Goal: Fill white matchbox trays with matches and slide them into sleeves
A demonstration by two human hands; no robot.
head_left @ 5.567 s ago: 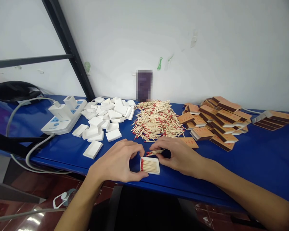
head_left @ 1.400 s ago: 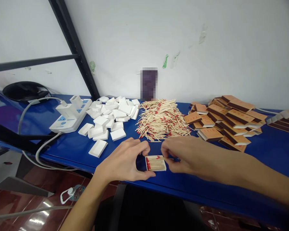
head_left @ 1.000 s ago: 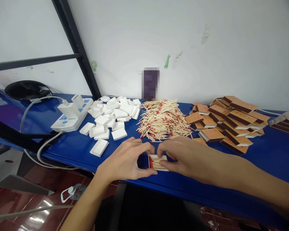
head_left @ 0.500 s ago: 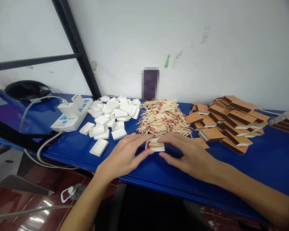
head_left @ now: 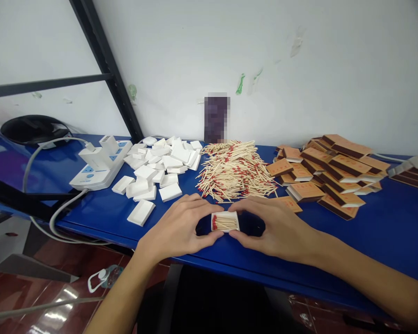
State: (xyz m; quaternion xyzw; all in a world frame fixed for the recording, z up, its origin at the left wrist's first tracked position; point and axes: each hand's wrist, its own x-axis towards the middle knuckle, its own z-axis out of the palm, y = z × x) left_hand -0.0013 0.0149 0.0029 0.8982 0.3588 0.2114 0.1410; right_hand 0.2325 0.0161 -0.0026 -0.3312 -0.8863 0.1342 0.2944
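Both hands grip a small white matchbox tray (head_left: pixel 237 227) near the table's front edge. Inside it lie matches (head_left: pixel 225 222), side by side, with their red heads toward the left. My left hand (head_left: pixel 181 227) pinches the tray's left end between thumb and fingers. On the right end, my right hand (head_left: pixel 278 229) does the same. Just behind the tray rises a large loose heap of matches (head_left: pixel 235 171). To the left is a pile of white trays (head_left: pixel 174 157), and to the right a pile of orange-brown matchbox sleeves (head_left: pixel 334 167).
A white power strip (head_left: pixel 104 174) with plugged-in chargers and cables stands at the left of the blue table (head_left: pixel 379 241). A black metal frame (head_left: pixel 107 69) rises beside it. A dark pixelated rectangle (head_left: pixel 216 118) stands against the wall. On the floor is a bottle (head_left: pixel 107 277).
The filled tray has come slightly nearer to me, away from the match heap, and its inside shows more. Both hands keep hold of it.
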